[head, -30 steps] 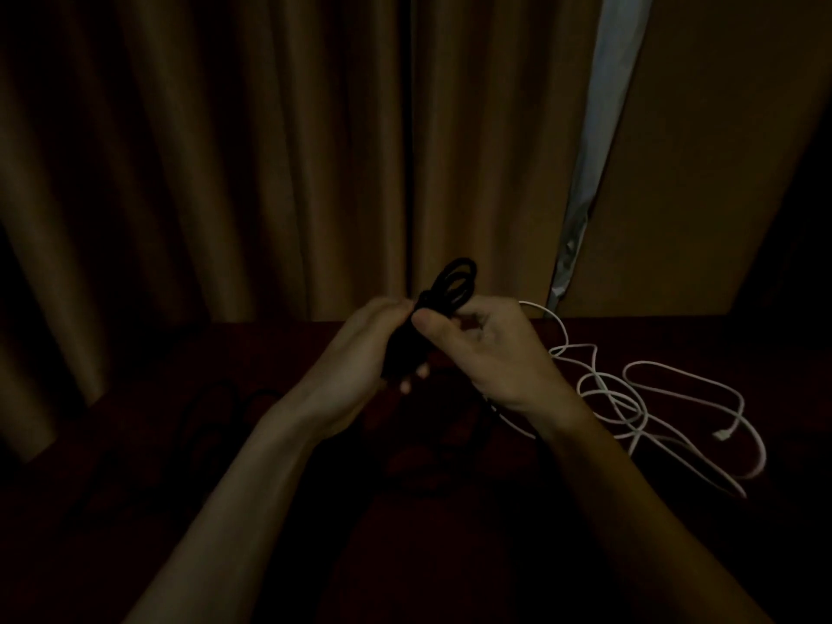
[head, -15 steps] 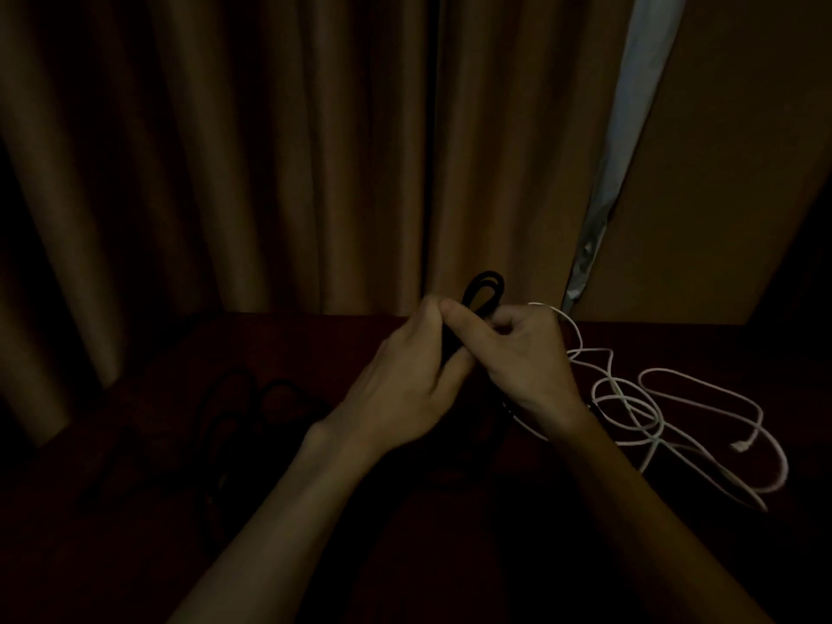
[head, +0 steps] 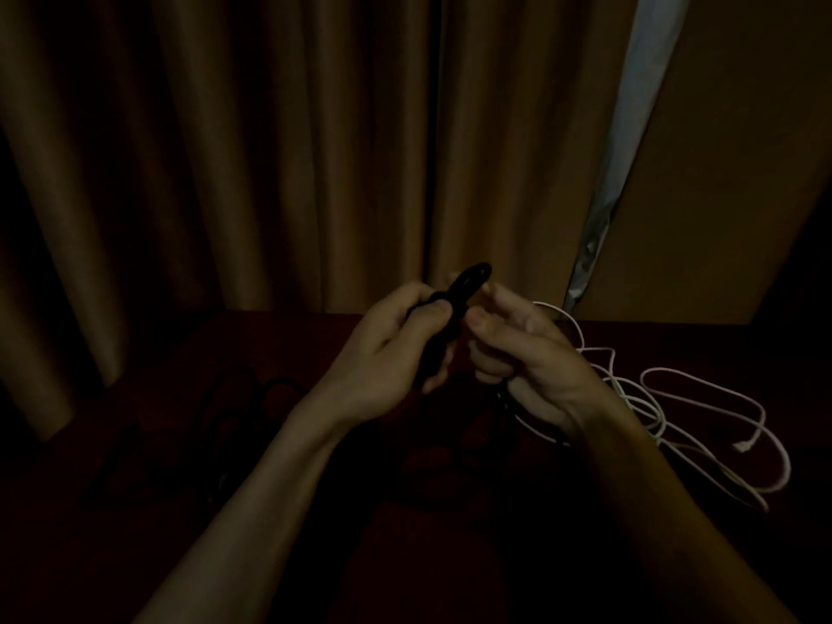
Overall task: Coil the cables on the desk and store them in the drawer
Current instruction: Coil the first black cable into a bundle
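In the left hand [head: 382, 353], black cable [head: 472, 277] sits half hidden.

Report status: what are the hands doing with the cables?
Left hand grips black cable bundle. Right hand beside it, grip unclear. White cable loose on desk, uncoiled.

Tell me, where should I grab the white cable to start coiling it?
Pinch its loose plug end, coming down from above on the right side. That tip lies flat on the desk, away from where the white cable crosses over itself, so it should lift free without dragging a knot.
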`<state>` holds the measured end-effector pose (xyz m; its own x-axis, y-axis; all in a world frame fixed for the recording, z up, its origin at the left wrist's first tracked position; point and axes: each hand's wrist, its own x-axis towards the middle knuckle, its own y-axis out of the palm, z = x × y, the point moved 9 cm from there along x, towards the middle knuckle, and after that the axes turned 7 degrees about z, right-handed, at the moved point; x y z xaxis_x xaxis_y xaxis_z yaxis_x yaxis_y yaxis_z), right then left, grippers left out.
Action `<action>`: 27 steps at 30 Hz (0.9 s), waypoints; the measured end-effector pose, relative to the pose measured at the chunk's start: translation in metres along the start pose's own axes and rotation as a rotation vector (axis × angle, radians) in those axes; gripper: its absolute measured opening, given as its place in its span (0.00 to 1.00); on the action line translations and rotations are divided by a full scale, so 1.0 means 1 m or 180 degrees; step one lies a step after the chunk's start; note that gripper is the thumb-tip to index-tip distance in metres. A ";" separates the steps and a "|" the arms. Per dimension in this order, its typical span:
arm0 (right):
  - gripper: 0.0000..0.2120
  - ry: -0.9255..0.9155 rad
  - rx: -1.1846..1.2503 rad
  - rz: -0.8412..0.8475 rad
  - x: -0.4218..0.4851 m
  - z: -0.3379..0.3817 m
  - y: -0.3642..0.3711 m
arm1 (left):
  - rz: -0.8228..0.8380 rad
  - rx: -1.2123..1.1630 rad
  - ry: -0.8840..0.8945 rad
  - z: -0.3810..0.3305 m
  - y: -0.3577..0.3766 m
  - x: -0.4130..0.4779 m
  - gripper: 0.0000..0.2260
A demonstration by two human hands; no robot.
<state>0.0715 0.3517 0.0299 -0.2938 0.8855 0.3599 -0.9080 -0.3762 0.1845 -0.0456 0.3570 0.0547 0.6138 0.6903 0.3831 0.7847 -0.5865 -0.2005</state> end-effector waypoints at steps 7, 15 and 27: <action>0.19 -0.0115 0.0009 0.0320 -0.003 0.007 0.007 | 0.0461 -0.0834 0.0003 0.005 0.013 0.002 0.19; 0.22 0.1072 -0.1493 0.0832 -0.022 -0.018 -0.009 | 0.0615 -0.0112 -0.0082 0.005 -0.001 -0.002 0.12; 0.04 0.0892 -0.1450 0.0793 -0.015 -0.016 -0.022 | 0.1209 0.0950 -0.0613 0.025 0.010 -0.011 0.04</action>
<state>0.0910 0.3510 0.0063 -0.5261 0.8471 0.0750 -0.8201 -0.4820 -0.3083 -0.0419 0.3545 0.0260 0.8429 0.5340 0.0661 0.4766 -0.6840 -0.5522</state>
